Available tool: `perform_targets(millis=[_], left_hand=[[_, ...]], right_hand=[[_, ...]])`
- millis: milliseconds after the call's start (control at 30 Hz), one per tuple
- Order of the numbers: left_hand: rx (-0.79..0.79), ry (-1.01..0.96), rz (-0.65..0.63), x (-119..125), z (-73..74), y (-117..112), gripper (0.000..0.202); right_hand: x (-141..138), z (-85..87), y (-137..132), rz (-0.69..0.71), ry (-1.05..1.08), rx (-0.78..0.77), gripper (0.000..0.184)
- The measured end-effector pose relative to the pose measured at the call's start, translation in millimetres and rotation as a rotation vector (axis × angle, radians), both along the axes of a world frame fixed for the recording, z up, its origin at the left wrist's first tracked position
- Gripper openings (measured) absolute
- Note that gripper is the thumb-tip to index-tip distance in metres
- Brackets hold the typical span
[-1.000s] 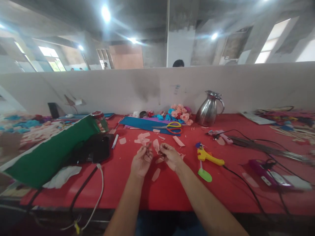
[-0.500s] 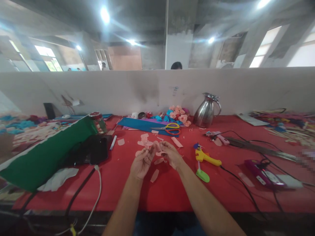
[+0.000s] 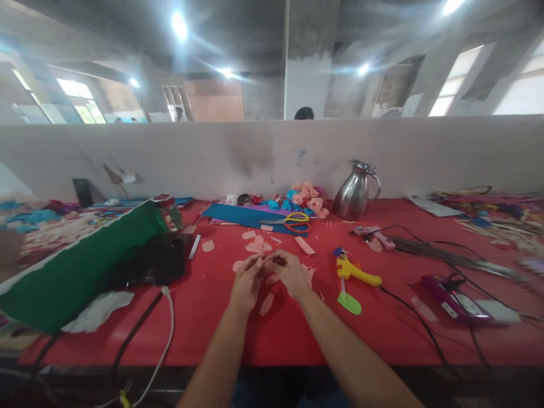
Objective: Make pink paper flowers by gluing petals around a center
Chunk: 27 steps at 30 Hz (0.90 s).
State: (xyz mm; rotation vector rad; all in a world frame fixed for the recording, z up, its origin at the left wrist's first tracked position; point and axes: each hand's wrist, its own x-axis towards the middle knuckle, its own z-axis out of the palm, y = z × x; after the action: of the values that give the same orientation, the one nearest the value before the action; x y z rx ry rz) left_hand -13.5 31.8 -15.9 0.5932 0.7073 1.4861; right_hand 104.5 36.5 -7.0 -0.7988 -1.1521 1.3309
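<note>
We record that the left hand [image 3: 247,281] and right hand [image 3: 291,273], apart a second ago, now meet at the fingertips; we judge that both work one piece together. Fingers on each are closed in a pinch, apparently on a pink piece they hide. Cut pink scraps [image 3: 258,245] lie just beyond both hands on the desk [image 3: 204,317].

The blue marks [image 3: 302,156] on the white partition [image 3: 191,150] are illegible.
</note>
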Motion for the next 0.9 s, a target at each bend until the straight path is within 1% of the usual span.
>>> perform_targets(millis=[67, 167, 267, 400, 600, 800, 900], left_hand=[[0.029, 0.017, -0.006, 2.3, -1.2, -0.5, 0.021], [0.070, 0.017, -0.041, 4.4, -0.7, -1.5, 0.015], [0.078, 0.006, -0.083, 5.2, 0.3, -2.8, 0.012], [0.065, 0.000, -0.102, 5.3, -0.3, -3.5, 0.013], [0.059, 0.015, -0.073, 6.4, 0.2, -3.7, 0.014], [0.096, 0.088, -0.030, 8.3, 5.4, -6.9, 0.014], [0.102, 0.127, -0.025, 8.9, 5.9, -7.3, 0.015]], right_hand=[[-4.6, -2.4, -1.1, -0.057, -0.008, 0.029, 0.024], [-7.2, -6.2, 1.6, -0.130, -0.011, 0.055, 0.022], [-6.9, -7.8, 5.1, -0.204, -0.015, 0.084, 0.022], [-6.9, -7.1, 5.9, -0.187, 0.008, 0.103, 0.022], [-7.6, -8.9, 6.3, -0.173, 0.035, 0.098, 0.020], [-7.0, -10.4, 5.3, -0.237, 0.056, 0.084, 0.027], [-6.8, -10.7, 4.6, -0.311, 0.016, 0.098, 0.026]])
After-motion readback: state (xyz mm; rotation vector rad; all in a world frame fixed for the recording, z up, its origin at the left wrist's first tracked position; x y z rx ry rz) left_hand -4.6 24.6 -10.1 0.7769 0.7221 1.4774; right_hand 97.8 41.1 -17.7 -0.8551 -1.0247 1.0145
